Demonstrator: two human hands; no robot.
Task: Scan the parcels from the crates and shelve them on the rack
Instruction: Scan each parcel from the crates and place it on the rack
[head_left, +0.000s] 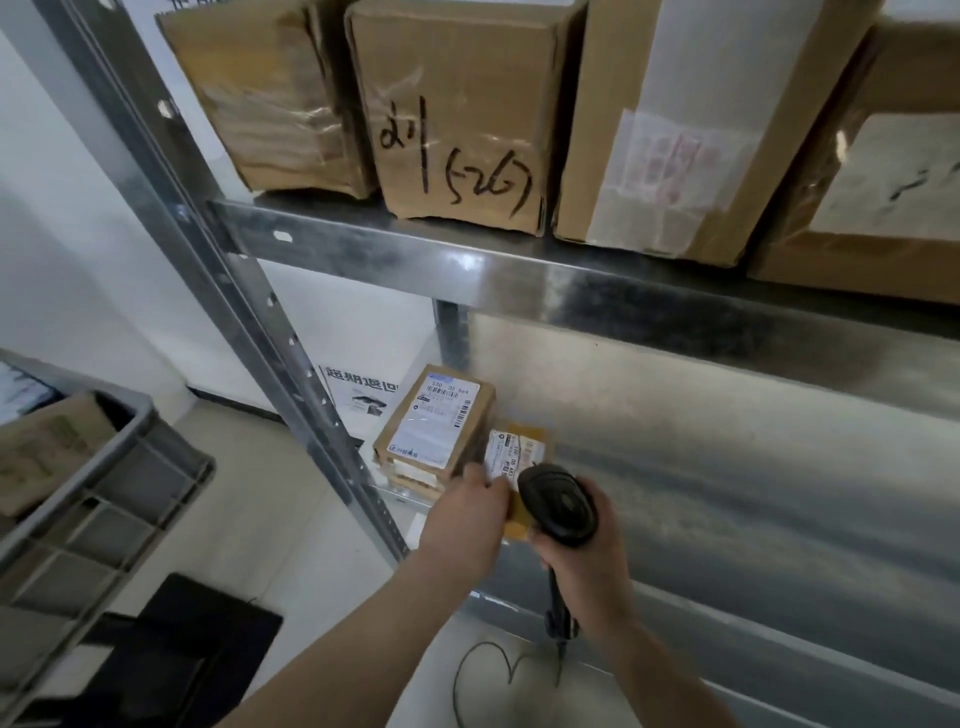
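Note:
My left hand (465, 519) grips a small yellow-brown parcel (519, 452) with a white label, holding it over the lower metal shelf (727, 467) of the rack. My right hand (582, 566) holds a black handheld scanner (558, 501) by its handle, its head just right of that parcel. A cardboard parcel (434, 428) with a white shipping label lies on the lower shelf at its left end, on top of another box, touching the held parcel's left side.
Several large cardboard boxes (457, 114) stand on the upper shelf (467, 265). A grey plastic crate (104, 499) with a cardboard parcel inside stands at the left. The rack's slanted upright (291, 353) runs between them. The scanner's cable (483, 670) loops below. A black mat lies on the floor.

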